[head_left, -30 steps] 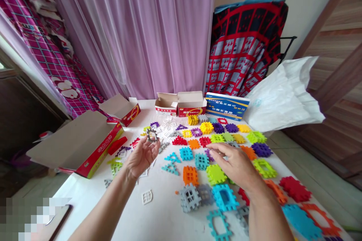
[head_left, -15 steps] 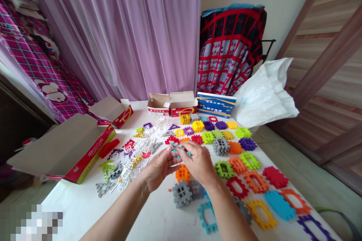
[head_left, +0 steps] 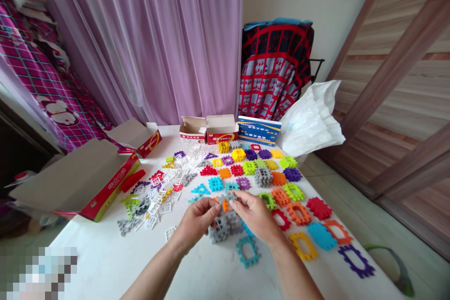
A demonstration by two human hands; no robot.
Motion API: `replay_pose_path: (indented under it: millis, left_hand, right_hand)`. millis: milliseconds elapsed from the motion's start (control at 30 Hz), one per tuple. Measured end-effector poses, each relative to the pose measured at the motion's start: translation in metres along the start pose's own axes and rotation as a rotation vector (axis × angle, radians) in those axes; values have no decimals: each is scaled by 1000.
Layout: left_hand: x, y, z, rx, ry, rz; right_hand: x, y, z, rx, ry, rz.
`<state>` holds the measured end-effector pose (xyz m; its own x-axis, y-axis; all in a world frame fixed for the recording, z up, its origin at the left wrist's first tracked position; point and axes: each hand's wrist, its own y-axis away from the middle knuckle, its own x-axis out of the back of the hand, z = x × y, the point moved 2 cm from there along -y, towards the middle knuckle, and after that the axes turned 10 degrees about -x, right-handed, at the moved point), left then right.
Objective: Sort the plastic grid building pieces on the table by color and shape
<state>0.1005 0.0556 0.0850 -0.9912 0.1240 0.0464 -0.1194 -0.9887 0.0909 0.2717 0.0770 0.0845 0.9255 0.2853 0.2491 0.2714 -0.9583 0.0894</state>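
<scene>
Blue box (head_left: 259,132): white characters printed upside down; too small to read surely.
Large red box (head_left: 113,188): pale characters down one side, not legible.
Right hand (head_left: 251,213): thumb and fingers clamped on a grey piece (head_left: 230,196), held up over the worktop (head_left: 123,262), mid-worktop.
Left hand (head_left: 199,218): thumb and forefinger together, just beside; cannot tell if gripping.
Right edge: purple frame (head_left: 368,270) lies near it.
Room: white surface shows left of left forearm.
</scene>
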Motion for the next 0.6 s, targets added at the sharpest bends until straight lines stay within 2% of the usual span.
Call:
replay_pose_path:
  millis: [100,200,400,600]
  left_hand:
    - [-6,12,-17,52,53,12]
    - [-7,21,-25,91,83,3]
    - [-1,31,-20,71,16,-40]
    - [-6,38,-14,33,-103,-113]
  right_hand:
    - [0,25,5,29,147,49]
    - [-1,42,5,77,344,4]
    - [-3,47,-5,76,624,-19]
    - [-1,59,-13,99,726,14]
